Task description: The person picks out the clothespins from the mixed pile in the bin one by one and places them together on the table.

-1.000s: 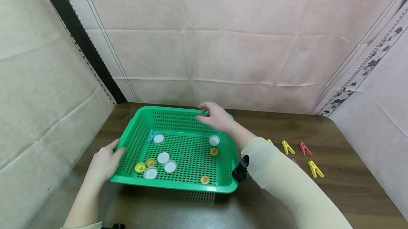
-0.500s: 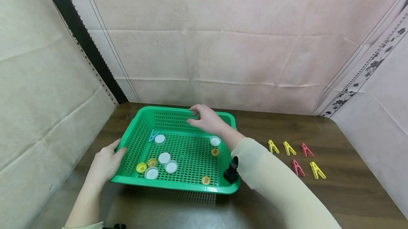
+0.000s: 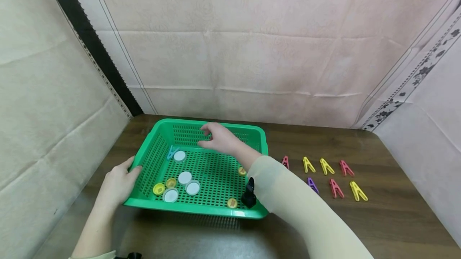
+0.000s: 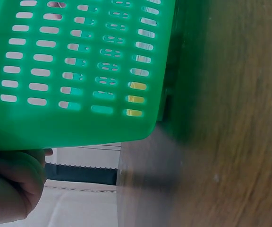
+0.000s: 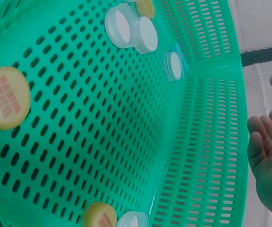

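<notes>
A green slotted plastic basket point(image 3: 194, 211) stands on the table, its left side wall seen close up in the left wrist view. My left hand point(image 3: 119, 185) grips that left rim, fingers hidden behind the wall. Above the basket's inside, my right hand point(image 3: 220, 141) hovers with loosely bent fingers and nothing in its grasp. Toward the basket's far left corner lies a blue clothespin point(image 3: 171, 153) beside a white bottle cap point(image 3: 179, 156). More white caps point(image 3: 192, 187) and a bright yellow cap point(image 3: 158, 189) lie nearer the front. A tan cap point(image 5: 6, 98) with red print rests on the basket floor.
On the brown table point(image 3: 396, 211) right of the basket are several A-shaped clothespins: yellow point(image 3: 357, 191), red point(image 3: 336, 188) and purple point(image 3: 312, 185). My right sleeve point(image 3: 299, 203) partly covers that group. Cloth walls point(image 3: 252, 59) enclose the table at the back and sides.
My right hand has moved left and slightly nearer across the basket. More clothespins, including the purple one, have come into sight beside the sleeve. My left hand stays at the rim.
</notes>
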Demonstrator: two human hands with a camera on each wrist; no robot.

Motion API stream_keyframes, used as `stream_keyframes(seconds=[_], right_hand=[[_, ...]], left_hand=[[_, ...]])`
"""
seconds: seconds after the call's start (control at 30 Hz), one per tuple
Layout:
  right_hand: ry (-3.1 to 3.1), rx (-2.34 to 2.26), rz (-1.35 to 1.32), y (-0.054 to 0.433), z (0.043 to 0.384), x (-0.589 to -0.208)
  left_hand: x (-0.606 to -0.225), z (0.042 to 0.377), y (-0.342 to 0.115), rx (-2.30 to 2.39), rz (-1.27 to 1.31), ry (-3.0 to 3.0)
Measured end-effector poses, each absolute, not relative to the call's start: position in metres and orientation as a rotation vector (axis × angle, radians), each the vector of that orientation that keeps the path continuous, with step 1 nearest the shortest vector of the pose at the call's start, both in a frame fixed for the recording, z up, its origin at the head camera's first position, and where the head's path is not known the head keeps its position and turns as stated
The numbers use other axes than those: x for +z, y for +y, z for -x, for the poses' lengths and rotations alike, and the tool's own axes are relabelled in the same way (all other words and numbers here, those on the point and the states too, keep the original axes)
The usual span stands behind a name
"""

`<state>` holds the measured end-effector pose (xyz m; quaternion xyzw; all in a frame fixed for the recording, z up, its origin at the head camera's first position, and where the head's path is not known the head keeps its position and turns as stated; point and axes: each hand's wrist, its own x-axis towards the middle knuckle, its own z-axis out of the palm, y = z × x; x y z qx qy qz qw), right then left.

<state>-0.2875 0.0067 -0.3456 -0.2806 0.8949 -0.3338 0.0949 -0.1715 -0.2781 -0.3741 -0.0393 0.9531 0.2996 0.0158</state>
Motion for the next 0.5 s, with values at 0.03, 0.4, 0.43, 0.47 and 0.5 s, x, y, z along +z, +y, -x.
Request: stream_keyframes(seconds=[0.03, 0.4, 0.43, 0.47, 0.5], right_hand=[[2.649, -0.981, 0.843, 0.005, 0.288, -0.346], [2.601, -0.898, 0.901, -0.009, 0.289, -0.357], [2.597, -0.890, 0.907, -0.010, 0.289, -0.358], [2.594, -0.883, 0.911, -0.011, 0.289, -0.358], [2.594, -0.873, 0.917, -0.012, 0.289, -0.359]], left_hand=[[-0.374, 0.171, -0.278, 0.930, 0.123, 2.965], [-0.374, 0.171, -0.278, 0.928, 0.135, 2.967], [-0.374, 0.171, -0.278, 0.926, 0.135, 2.965], [-0.374, 0.171, -0.277, 0.925, 0.134, 2.963], [-0.374, 0.171, -0.277, 0.924, 0.133, 2.961]])
